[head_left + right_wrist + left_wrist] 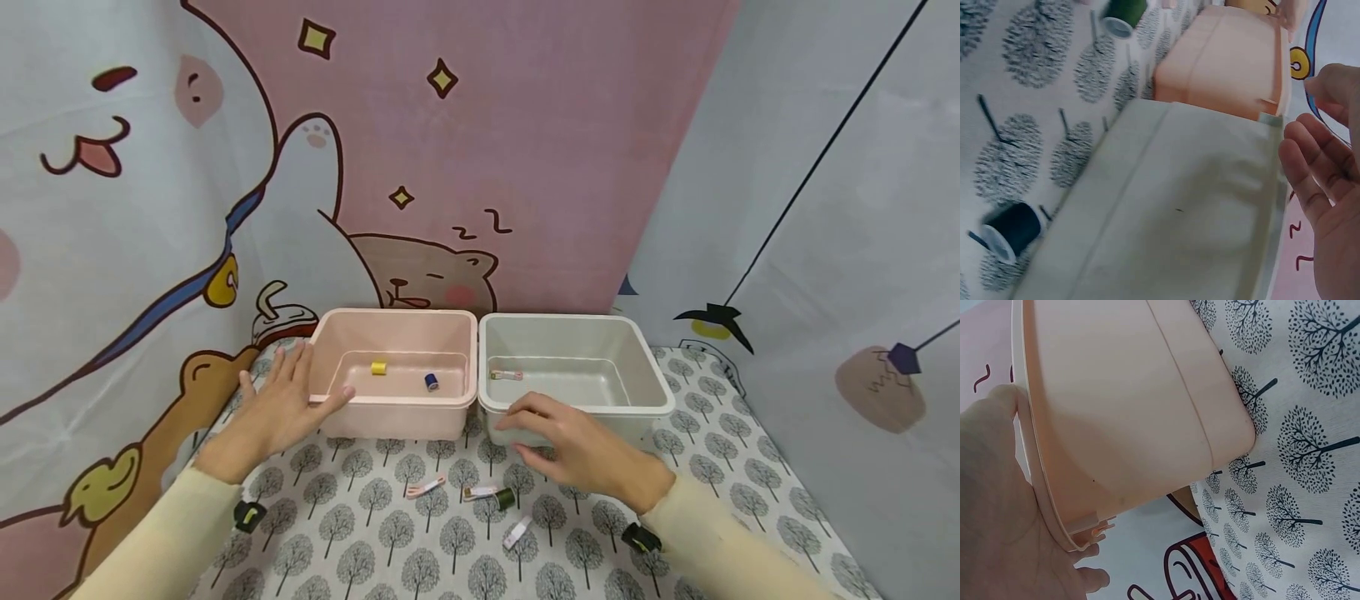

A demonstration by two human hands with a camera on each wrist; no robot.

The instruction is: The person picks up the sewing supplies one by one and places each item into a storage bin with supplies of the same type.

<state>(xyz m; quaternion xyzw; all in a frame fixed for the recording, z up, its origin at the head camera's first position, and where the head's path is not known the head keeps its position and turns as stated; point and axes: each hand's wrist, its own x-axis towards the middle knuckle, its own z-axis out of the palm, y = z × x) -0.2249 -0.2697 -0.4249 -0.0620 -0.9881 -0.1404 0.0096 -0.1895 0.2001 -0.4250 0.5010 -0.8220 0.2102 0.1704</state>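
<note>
My left hand point(273, 408) rests with straight fingers at the left front corner of the pink bin point(397, 421); in the left wrist view its palm and thumb lie against the bin's rim point(1036, 456). The pink bin holds a yellow thread spool point(378, 368) and a blue thread spool point(431, 382). My right hand point(577, 446) hovers at the front rim of the pale grey bin point(637, 411), fingers loosely bent and nothing between them. Inside that bin lies a small banded thread skein point(506, 375).
In front of the bins lie a pinkish skein point(425, 487), another skein point(478, 492) beside a green spool point(505, 498), and a whitish skein point(517, 532). A dark spool point(1010, 231) lies near the grey bin in the right wrist view. A printed curtain point(525, 150) hangs behind.
</note>
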